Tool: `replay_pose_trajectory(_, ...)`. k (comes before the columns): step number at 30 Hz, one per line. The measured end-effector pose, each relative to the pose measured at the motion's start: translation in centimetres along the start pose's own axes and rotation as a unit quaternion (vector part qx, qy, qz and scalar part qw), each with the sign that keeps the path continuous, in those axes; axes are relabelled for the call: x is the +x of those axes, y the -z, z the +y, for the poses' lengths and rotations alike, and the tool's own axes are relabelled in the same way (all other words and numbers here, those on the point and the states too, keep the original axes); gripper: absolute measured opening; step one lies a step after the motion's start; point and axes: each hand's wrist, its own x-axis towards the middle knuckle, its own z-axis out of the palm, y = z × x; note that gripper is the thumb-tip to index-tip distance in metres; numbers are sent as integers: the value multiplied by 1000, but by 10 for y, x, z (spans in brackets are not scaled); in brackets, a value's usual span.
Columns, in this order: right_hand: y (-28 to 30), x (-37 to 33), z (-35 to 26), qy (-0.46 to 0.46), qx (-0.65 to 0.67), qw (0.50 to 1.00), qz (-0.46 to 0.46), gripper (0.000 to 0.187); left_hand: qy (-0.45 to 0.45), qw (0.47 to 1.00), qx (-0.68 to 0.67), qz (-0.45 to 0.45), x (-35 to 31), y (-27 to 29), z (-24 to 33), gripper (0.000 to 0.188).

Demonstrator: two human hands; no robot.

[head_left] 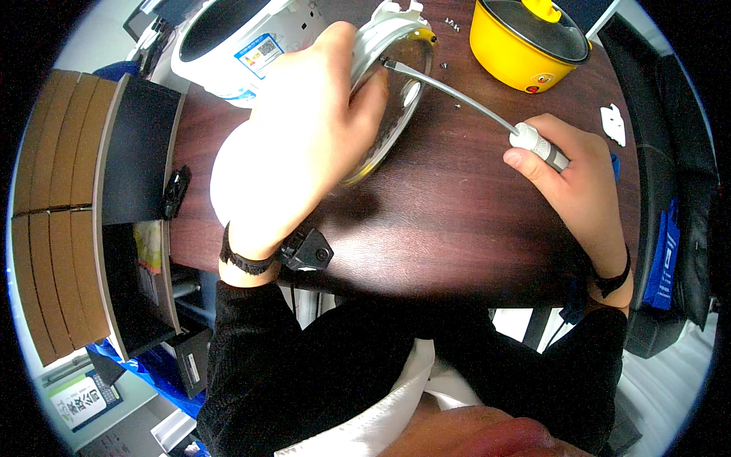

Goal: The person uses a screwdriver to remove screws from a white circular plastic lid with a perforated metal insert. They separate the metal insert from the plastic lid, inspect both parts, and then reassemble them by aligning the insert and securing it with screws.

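My left hand (pixel 304 129) grips a white appliance lid (pixel 226 179), tilted up on edge, its outer shell washed out by glare. The lid's clear inner disc (pixel 407 99) faces right. My right hand (pixel 582 171) is closed round the grey-and-white handle of a screwdriver (pixel 539 145) with a long, thin, curved shaft. Its dark tip meets the lid's inner side near my left fingertips; whether a screw sits there is too small to tell. Several small screws (pixel 452 25) lie on the table beyond the shaft.
A white appliance body (pixel 228 68) with a blue label stands at the far left of the brown table (pixel 442 221). At the far right are a yellow pot (pixel 518 46) and a small white plastic piece (pixel 612 125). Shelves with brown boxes (pixel 57 152) flank the left side.
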Motion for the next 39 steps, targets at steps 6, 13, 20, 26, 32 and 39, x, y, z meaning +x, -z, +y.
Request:
replay_pose_trajectory(6, 6, 0, 2, 22, 9, 1000, -9, 29, -19, 1000, 11, 8, 2, -1, -3, 45)
replay_pose_trajectory(13, 9, 1, 4, -173, 318, 905, -223, 48, 31, 999, -21, -36, 6, 4, -1, 45)
replay_pose_trajectory(20, 1, 0, 6, -174, 343, 882, -273, 49, -31, 999, 9, 21, 2, -2, -7, 46)
replay_pose_trajectory(26, 0, -1, 7, -167, 338, 887, -266, 49, -2, 1000, -6, -7, 4, 1, -1, 45)
replay_pose_trajectory(32, 7, 3, 7, -142, 261, 917, -267, 40, 3, 1000, 22, 14, -3, 1, 2, 45)
replay_pose_trajectory(39, -9, 2, 6, 99, -194, 968, 125, 33, 1, 1000, -2, -4, 3, 0, 1, 41)
